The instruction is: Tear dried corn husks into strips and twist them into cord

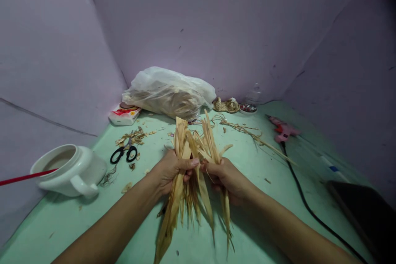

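Note:
Dried corn husks (173, 218) in long, tan, frayed strips hang between my two hands over the green table. My left hand (169, 171) is closed around the larger bunch, its thumb lying across the strips. A narrower bundle of husk strips (211, 140) is gripped in my right hand (227, 177), whose fingers are curled and partly hidden. The two hands almost touch at the thumbs. Tips of the strips stick up above both fists, and ragged ends droop below them.
Left of my hands are black-handled scissors (123, 153) among husk scraps (133, 136), and a white teapot-like pot (88, 169) holding a red stick (24, 177). Behind lies a plastic bag (167, 90). On the right are a pink glue gun (284, 128) with a black cord (305, 198) and a dark flat object (361, 210).

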Available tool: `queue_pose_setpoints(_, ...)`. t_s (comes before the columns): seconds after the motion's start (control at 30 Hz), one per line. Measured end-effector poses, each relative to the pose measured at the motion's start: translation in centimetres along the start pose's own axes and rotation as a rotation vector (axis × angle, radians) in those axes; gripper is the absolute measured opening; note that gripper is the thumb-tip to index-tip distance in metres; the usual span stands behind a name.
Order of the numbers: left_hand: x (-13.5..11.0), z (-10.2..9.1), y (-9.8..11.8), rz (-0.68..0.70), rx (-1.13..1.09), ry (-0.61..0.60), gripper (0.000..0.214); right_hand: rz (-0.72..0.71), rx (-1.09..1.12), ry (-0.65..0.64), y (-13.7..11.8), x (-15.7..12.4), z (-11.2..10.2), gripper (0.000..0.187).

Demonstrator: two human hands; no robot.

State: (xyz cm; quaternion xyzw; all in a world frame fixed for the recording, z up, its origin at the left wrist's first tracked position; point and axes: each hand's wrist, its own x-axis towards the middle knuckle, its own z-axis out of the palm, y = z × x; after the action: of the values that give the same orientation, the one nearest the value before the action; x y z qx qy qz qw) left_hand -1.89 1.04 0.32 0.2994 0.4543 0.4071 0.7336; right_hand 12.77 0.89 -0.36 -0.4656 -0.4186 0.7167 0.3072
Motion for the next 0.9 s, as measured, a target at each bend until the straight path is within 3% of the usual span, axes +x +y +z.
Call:
queue_pose_setpoints(0.2, 0.22, -0.13, -0.26, -0.005, 0.013, 0.047, 0.028, -0.006, 0.019, -0.026, 0.37, 0.08, 0.05, 0.021)
queue_pose_setpoints(0.43, -0.20, 0.51, -0.34, 0.075, 0.077, 0.044, 0.038, -0.088, -0.011, 0.067, 0.65, 0.25, 0.45, 0.013)
queue_pose_setpoints(0.7, -0.14, 0.65, 0.08, -0.002, 0.090, 0.127, 0.015, -0.087, 0.001, 0.062, 1.02, 0.32, 0.40, 0.015)
queue_pose_setpoints(0.9, -0.13, 0.62, 0.04, 0.014, 0.116, 0.145, 0.015, -0.069, 0.014, 0.075, 0.79, 0.32, 0.30, 0.017)
